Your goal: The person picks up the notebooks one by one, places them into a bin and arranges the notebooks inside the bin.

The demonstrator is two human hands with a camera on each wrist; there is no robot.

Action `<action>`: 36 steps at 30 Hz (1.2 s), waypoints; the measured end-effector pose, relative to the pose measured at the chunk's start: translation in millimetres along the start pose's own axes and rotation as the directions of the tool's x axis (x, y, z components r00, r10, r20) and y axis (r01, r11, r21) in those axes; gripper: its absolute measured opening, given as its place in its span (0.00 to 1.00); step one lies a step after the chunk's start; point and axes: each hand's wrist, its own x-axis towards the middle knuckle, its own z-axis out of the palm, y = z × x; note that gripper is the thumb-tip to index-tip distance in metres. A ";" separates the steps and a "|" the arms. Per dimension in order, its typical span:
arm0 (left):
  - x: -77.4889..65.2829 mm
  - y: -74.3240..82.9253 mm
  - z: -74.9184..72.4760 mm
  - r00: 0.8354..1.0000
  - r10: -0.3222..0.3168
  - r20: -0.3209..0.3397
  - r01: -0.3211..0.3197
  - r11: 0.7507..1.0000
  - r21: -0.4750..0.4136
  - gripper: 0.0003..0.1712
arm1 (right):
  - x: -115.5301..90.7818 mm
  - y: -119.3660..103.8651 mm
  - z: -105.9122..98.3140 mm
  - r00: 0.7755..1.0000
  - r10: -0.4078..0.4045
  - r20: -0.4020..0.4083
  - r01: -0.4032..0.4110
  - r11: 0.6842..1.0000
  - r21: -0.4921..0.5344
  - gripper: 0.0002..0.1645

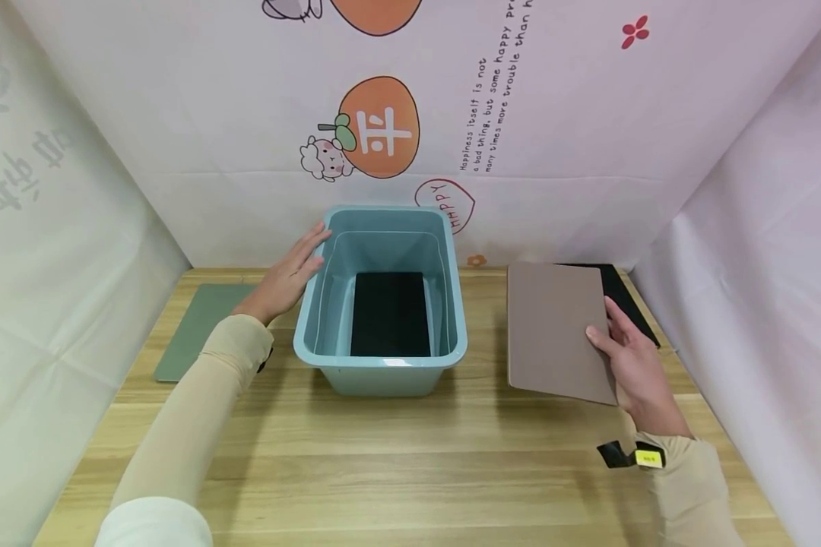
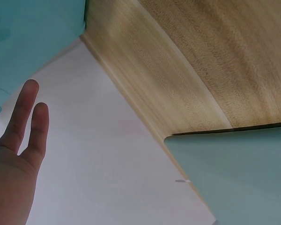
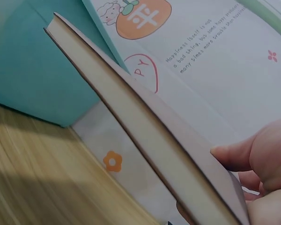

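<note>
My right hand (image 1: 635, 363) grips a brown hardcover book (image 1: 559, 330) by its right edge, thumb on the cover. In the right wrist view the pale page block of the book (image 3: 126, 126) shows between its covers, lifted above the table. My left hand (image 1: 289, 277) rests with its fingers extended against the left rim of a blue plastic bin (image 1: 380, 377). Inside the bin, a black book or flat panel (image 1: 390, 314) lies on the bottom. In the left wrist view two fingers of the left hand (image 2: 14, 183) stand straight near the bin wall (image 2: 33, 37).
A green flat book (image 1: 201, 327) lies at the table's left, partly behind the left arm. At the right, a black flat item (image 1: 629, 304) lies partly under the brown book. A printed white cloth (image 1: 561, 137) hangs behind the wooden table (image 1: 383, 471) and along both sides.
</note>
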 end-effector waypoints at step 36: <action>0.9 -4.6 1.2 1.000 0.015 -0.005 -0.015 1.000 -0.001 0.33 | 4.4 -47.0 10.1 0.979 -0.130 0.158 0.057 0.916 0.398 0.49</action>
